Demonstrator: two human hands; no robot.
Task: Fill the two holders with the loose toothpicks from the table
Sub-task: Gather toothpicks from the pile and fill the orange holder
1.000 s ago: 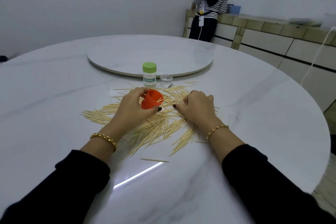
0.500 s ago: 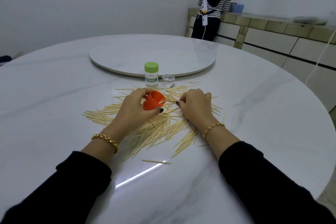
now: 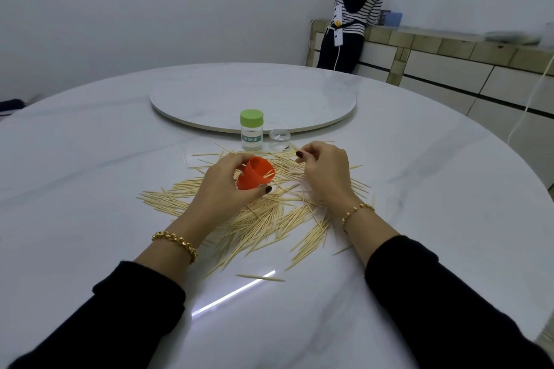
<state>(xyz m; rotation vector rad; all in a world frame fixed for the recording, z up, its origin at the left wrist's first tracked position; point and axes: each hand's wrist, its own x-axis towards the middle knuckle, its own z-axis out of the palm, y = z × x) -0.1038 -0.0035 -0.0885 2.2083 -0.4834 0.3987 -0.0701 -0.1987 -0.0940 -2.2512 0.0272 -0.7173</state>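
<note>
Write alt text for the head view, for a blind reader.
A left hand holds a tilted orange holder over loose toothpicks strewn on a white round table; the right hand hovers beside it, fingers curled. A green-lidded holder stands behind.

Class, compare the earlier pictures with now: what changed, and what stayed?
The right hand lifted off the toothpicks, fingertips now pinched, apparently on a few. The left hand keeps gripping the tilted orange holder; the green-lidded holder stayed put.
</note>
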